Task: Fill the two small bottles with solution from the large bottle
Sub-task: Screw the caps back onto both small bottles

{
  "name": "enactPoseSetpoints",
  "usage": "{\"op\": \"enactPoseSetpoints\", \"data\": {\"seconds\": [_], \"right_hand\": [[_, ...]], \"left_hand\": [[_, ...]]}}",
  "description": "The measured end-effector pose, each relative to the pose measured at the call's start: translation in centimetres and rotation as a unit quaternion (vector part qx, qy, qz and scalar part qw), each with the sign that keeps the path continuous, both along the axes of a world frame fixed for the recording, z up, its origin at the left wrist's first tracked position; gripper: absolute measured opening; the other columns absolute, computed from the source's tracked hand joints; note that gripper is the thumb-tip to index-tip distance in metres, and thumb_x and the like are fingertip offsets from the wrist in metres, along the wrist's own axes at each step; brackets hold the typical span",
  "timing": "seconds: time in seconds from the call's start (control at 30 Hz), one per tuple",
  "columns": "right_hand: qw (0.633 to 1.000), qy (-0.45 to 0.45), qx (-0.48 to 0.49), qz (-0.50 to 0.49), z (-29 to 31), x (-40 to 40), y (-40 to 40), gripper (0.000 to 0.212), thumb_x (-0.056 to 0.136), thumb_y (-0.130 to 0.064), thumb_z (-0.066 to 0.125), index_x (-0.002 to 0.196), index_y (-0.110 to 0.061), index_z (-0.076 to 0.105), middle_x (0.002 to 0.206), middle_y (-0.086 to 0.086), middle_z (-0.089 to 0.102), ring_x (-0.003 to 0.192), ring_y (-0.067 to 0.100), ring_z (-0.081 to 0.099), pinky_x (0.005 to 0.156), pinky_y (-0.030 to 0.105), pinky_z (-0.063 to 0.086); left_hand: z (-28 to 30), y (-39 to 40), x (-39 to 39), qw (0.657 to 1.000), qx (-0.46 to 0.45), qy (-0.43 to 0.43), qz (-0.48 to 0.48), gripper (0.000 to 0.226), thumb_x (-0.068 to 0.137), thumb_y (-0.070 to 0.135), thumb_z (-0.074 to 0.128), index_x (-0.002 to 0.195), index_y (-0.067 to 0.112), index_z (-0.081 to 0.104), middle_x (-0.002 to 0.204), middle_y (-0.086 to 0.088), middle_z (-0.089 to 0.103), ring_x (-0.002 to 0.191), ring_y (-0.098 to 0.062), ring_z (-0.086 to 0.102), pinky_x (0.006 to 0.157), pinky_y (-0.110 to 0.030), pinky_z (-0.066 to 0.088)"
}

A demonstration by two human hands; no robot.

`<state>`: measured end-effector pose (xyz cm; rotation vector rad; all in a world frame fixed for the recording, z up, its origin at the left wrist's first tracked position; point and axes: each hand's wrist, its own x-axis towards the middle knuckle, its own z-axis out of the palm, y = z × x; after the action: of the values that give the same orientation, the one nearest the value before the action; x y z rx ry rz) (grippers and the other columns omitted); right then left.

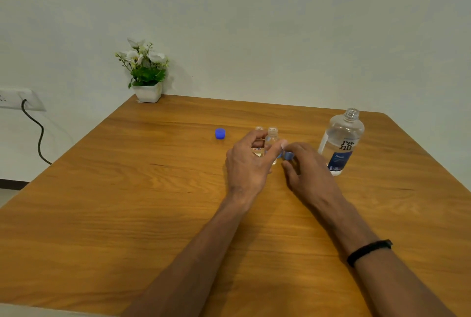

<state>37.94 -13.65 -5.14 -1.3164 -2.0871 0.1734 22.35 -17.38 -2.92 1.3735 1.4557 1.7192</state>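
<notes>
Hands around two clear uncapped small bottles; large bottle uncapped.

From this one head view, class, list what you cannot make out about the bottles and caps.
- Fill level of both small bottles: the left hand covers them.
- Small blue caps by the right hand: fingers hide them, blurred.
- Large bottle label's fine print: too small.

Blue cap; clear large bottle, dark-blue label; orange-brown grained table; white-flowered plant, white pot.
</notes>
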Motion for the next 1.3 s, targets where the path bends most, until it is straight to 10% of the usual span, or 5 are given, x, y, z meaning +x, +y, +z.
{"op": "enactPoseSetpoints", "data": {"seconds": [0.13, 0.5, 0.93, 1.3], "right_hand": [[0.999, 0.001, 0.022, -0.024, 0.2, 0.2, -0.5, 0.018, 0.095, -0.016, 0.076, 0.111, -0.017, 0.069, 0.107, -0.002, 0.061, 0.092, 0.015, 0.061, 0.081, 0.038, 0.058], [0.957, 0.267, 0.107, -0.04, 3.2, 0.0, -2.9, 0.018, 0.094, -0.024, 0.082, 0.108, -0.015, 0.074, 0.107, 0.001, 0.066, 0.095, 0.011, 0.07, 0.078, 0.014, 0.058], [0.943, 0.291, 0.155, -0.049, 3.1, -0.5, -3.3, 0.024, 0.098, -0.024, 0.077, 0.086, -0.009, 0.065, 0.096, -0.004, 0.075, 0.097, 0.006, 0.073, 0.083, 0.031, 0.061], [0.917, 0.388, 0.088, -0.013, 3.5, -0.9, -3.6, 0.021, 0.096, -0.021, 0.081, 0.111, -0.01, 0.07, 0.104, 0.003, 0.077, 0.099, 0.018, 0.077, 0.089, 0.034, 0.063]], "left_hand": [[-0.1, -0.1, 0.2, 1.0, -0.001, 0.015, -0.011, 0.053, 0.087, 0.045, 0.082, 0.13, 0.019, 0.069, 0.094, 0.027, 0.062, 0.087, -0.02, 0.077, 0.048, -0.013, 0.052], [-0.4, 0.0, 0.3, 1.0, -0.019, 0.009, -0.023, 0.049, 0.085, 0.049, 0.083, 0.125, 0.023, 0.072, 0.111, 0.003, 0.076, 0.077, -0.02, 0.077, 0.049, -0.022, 0.058], [-1.0, -0.4, 1.3, 0.991, -0.057, 0.093, -0.075, 0.048, 0.089, 0.045, 0.08, 0.13, 0.023, 0.069, 0.117, 0.003, 0.076, 0.068, -0.011, 0.077, 0.055, -0.02, 0.06], [-0.7, -0.6, 1.4, 0.993, -0.054, 0.035, -0.099, 0.044, 0.086, 0.035, 0.086, 0.123, 0.016, 0.072, 0.101, 0.004, 0.073, 0.053, -0.001, 0.07, 0.048, -0.012, 0.05]]}}
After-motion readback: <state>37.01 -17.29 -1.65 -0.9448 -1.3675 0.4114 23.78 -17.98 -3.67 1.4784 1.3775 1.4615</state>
